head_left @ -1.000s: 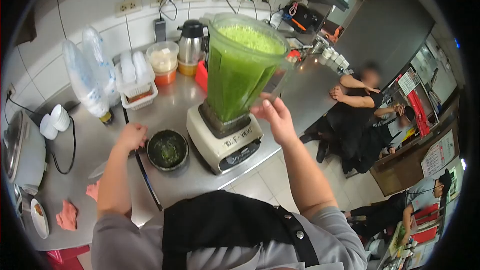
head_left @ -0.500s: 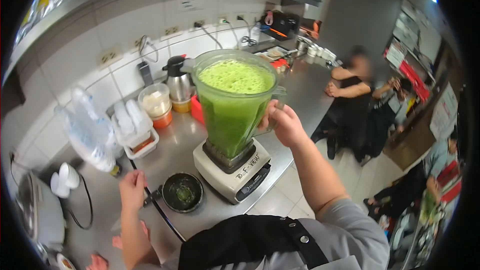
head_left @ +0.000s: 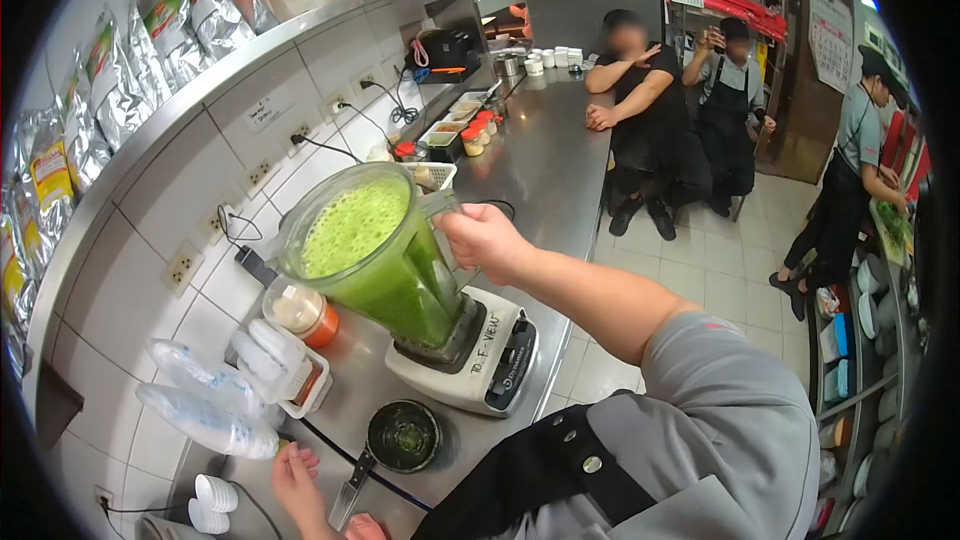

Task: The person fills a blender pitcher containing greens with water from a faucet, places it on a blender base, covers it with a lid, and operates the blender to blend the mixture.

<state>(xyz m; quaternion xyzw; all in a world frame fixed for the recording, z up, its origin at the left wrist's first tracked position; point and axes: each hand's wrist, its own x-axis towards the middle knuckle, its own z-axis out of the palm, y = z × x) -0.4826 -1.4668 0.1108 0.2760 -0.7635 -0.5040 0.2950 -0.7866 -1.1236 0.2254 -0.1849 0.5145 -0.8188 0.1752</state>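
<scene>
A clear blender jar (head_left: 400, 290) full of frothy green liquid stands on its white base (head_left: 465, 360), with its top uncovered. My right hand (head_left: 485, 240) is wrapped round the jar's handle. Down at the left, my left hand (head_left: 297, 475) hangs over the counter, fingers loosely curled and slightly apart, with nothing visible in them. Close to it lie a knife (head_left: 350, 490) with a black handle and clear plastic bags (head_left: 215, 415). A dark round cup-like piece (head_left: 403, 436) with green residue inside sits in front of the base.
Behind the jar are an orange-bottomed tub (head_left: 305, 312) and a white basket (head_left: 312, 392). White cups (head_left: 210, 505) stand at lower left. Foil packets (head_left: 110, 90) fill the shelf (head_left: 200, 95) above. Seated people (head_left: 650, 130) are beyond the counter (head_left: 550, 150); another person (head_left: 850, 170) stands far right.
The view has swung to the right and tilted. My right hand stays on the jar's handle. My left hand now appears lower, near the bags and the knife.
</scene>
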